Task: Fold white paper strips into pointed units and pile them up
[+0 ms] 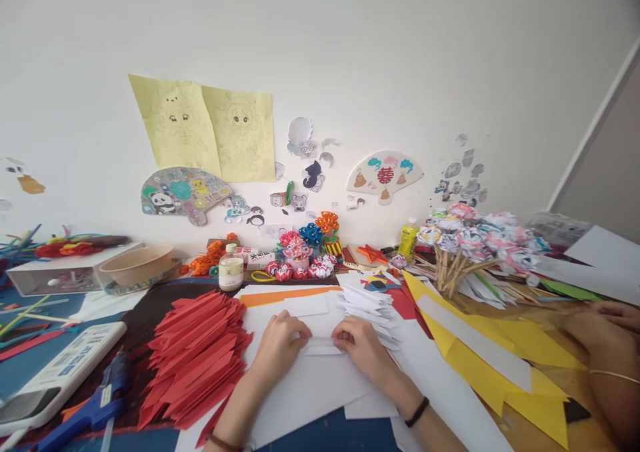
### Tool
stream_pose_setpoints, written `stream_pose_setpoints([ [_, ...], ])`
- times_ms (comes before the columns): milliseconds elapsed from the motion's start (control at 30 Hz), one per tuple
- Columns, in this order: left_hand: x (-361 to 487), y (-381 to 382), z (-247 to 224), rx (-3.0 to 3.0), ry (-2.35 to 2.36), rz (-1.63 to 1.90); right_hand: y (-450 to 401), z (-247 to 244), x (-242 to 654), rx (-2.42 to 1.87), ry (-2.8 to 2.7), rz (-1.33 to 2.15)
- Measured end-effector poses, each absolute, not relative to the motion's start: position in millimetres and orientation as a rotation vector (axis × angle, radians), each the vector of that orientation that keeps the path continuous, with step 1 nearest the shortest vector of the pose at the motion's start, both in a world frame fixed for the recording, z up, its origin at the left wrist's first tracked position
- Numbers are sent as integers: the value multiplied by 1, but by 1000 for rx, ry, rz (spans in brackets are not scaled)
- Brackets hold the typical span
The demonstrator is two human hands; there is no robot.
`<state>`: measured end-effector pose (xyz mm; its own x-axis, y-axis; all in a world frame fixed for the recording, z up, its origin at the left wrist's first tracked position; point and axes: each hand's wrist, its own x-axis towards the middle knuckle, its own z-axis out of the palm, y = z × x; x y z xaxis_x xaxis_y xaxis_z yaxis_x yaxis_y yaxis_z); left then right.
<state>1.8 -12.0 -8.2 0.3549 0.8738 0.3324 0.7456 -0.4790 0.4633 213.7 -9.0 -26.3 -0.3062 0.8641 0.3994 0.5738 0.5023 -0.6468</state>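
Observation:
Between my two hands lies a narrow white paper strip (323, 347), folded lengthwise, over larger white sheets (310, 399). My left hand (281, 335) pinches its left end between thumb and fingers. At the right end my right hand (361, 345) pinches it the same way. A big pile of folded red paper strips (197, 359) spreads left of my left hand. Just behind my right hand is a stack of folded white paper strips (370, 309). Yellow paper sheets (465, 345) lie farther right, with a white strip across them.
A blue glue gun (103, 399) and a white power strip (65, 372) lie at left. A drink bottle (231, 269), paper flowers on sticks (470, 239) and a tan bowl (136, 265) stand toward the wall. Another person's arm (610, 372) rests at the right edge.

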Motion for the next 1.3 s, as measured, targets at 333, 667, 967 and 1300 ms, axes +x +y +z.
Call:
stream_pose_setpoints([
  [333, 4, -13, -17, 2721, 1410, 693, -8, -26, 216, -1166, -2030, 493],
  [667, 8, -18, -9, 2550, 1442, 816, -7, -30, 216, -1141, -2042, 454],
  [967, 11, -14, -19, 2723, 1389, 785, -14, -20, 215, -1143, -2111, 361],
  [1300, 10, -14, -23, 3044, 1334, 720, -18, -22, 209, -1078, -2346, -41],
])
